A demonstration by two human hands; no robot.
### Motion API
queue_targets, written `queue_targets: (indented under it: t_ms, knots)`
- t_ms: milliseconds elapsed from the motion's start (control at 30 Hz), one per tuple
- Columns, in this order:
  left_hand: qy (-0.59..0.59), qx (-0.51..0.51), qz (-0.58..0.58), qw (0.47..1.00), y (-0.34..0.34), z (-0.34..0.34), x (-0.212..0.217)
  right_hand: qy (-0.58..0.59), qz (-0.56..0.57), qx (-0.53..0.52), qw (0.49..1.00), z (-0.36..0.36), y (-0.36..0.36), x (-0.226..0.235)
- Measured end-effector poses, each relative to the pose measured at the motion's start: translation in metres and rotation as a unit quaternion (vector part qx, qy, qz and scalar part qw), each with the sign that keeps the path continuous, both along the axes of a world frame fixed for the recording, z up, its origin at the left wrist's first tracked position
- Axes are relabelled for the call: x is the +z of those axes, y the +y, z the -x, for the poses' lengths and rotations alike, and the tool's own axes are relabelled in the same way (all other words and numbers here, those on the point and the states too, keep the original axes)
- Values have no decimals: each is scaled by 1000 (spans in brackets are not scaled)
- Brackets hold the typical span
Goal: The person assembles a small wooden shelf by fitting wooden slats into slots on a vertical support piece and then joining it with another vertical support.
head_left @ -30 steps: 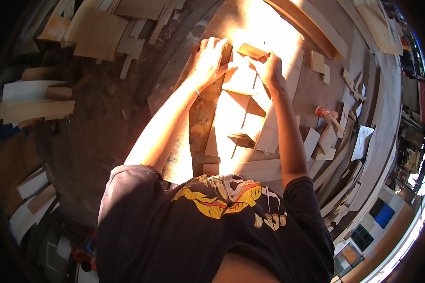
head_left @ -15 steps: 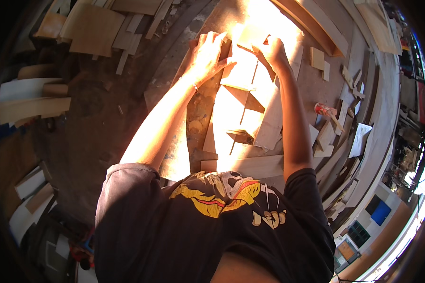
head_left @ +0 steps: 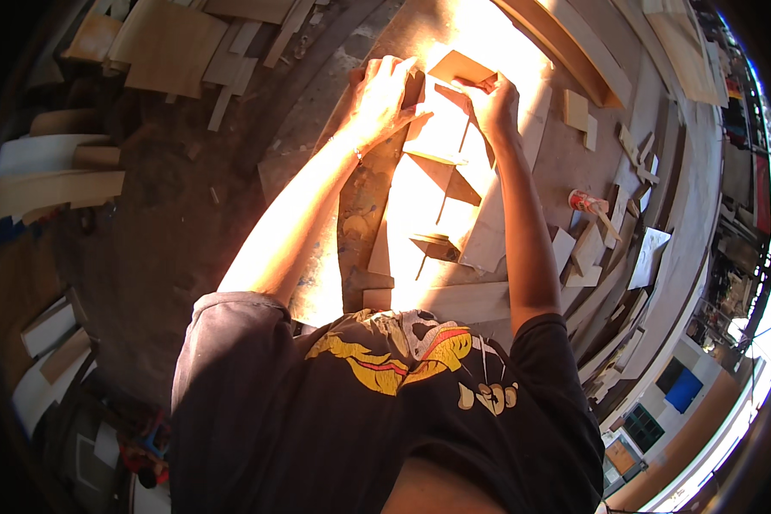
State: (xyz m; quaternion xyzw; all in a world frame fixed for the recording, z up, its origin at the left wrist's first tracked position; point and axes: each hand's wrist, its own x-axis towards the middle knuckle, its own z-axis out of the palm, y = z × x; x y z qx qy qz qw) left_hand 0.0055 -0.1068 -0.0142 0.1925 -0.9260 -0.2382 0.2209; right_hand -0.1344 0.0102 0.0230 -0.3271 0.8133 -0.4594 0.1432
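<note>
Both arms run from the lower centre of the frame up to the top centre, elbows slightly bent, hands meeting over a wooden piece. Left hand (head_left: 384, 98): palm down, fingers spread and curled over the left edge of the small wooden panel (head_left: 441, 128), thumb pointing toward the right. Grip is closed on that edge. Right hand (head_left: 495, 107): back of hand facing the camera, fingers wrapped on the upper right corner of the same panel, just below a small wooden block (head_left: 463, 67) that sits at the top; whether the fingers also touch the block I can't tell, glare is strong.

The panel sits upper centre of the frame, on top of the long plywood assembly (head_left: 437, 223) with upright dividers that runs down toward the person's chest. All of it rests on the workbench (head_left: 565, 163).

Right of centre: a red-white tube (head_left: 584, 202) lying among offcuts (head_left: 587, 253). Upper left: stacked plywood sheets (head_left: 167, 47) on the floor.
</note>
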Motion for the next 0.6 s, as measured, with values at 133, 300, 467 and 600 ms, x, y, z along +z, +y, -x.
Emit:
queue_targets:
  t_ms: [133,300,467,600]
  knots:
    - [-2,-10,-8,1000,0,-1,2,73,-29,-19,997,-8,3,-7]
    - [9,-10,1,1000,1,-2,3,55,-13,-29,998,-5,8,-14]
    - [15,-18,2,1000,1,-3,0,106,-31,-34,993,-11,12,-11]
    - [26,-22,-6,999,0,-3,1,94,11,-26,995,-18,8,-2]
